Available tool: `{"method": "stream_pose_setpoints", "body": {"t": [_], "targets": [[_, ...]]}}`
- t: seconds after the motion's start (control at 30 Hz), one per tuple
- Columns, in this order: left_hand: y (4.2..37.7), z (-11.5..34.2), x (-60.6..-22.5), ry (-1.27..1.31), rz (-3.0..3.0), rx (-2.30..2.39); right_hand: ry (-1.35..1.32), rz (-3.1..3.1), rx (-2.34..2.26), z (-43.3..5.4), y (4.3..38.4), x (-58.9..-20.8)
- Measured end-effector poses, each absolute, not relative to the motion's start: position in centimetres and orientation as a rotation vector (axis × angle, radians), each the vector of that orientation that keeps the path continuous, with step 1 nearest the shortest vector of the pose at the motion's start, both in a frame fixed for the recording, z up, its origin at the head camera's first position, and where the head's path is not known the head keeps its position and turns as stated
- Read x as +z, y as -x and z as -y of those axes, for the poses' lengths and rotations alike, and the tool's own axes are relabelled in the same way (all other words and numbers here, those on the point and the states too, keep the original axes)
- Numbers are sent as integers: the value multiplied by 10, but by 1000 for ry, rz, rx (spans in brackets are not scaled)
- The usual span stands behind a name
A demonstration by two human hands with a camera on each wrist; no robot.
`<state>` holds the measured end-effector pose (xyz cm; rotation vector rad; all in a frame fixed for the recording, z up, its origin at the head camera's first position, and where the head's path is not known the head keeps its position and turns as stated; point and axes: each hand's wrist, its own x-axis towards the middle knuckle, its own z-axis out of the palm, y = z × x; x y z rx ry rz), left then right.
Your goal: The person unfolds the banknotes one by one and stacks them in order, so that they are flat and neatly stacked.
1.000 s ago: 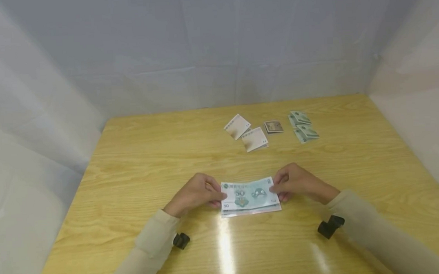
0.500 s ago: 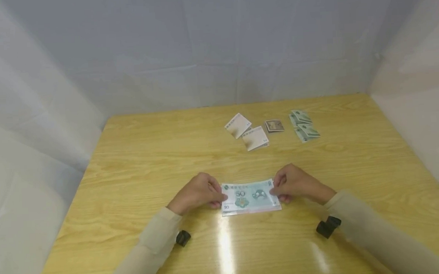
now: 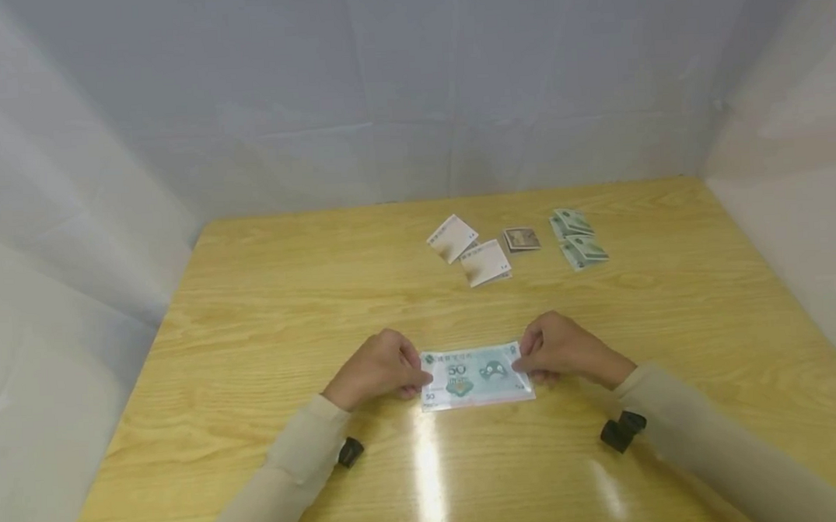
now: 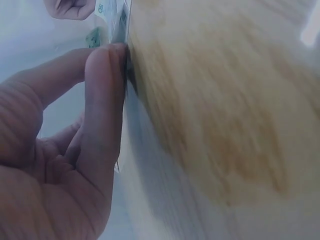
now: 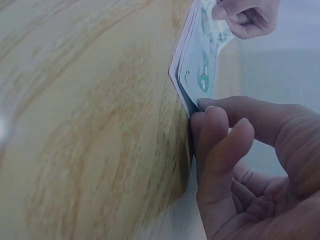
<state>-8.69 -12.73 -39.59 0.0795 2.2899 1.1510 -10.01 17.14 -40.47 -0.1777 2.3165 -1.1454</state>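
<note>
A pale green play banknote [image 3: 475,375] marked 50 lies level, low over the table in front of me. In the right wrist view, more than one layer of paper shows at its edge, with a pinkish layer beneath. My left hand [image 3: 379,368] pinches the left end between thumb and fingers. The right end is pinched by my right hand [image 3: 569,350], thumb on top. How many notes are in the stack, I cannot tell.
Farther back on the wooden table [image 3: 286,298] lie two overlapping whitish folded notes [image 3: 484,263], a small brown folded note [image 3: 522,239] and two green folded notes [image 3: 584,251]. White cloth walls [image 3: 411,98] enclose the table's back and sides.
The top note has come down over the layers below it, whose edges showed at the front one second ago and now nearly line up. Both hands keep their pinch at the ends.
</note>
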Motion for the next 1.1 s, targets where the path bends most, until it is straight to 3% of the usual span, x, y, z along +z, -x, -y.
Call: {"method": "stream_pose_setpoints", "body": {"t": [0.67, 1.1], "targets": [[84, 127, -393, -115, -2418, 1012, 155, -2349, -1082, -174, 102, -404], [86, 129, -386, -136, -2396, 1074, 215, -2435, -1086, -176, 124, -389]]}}
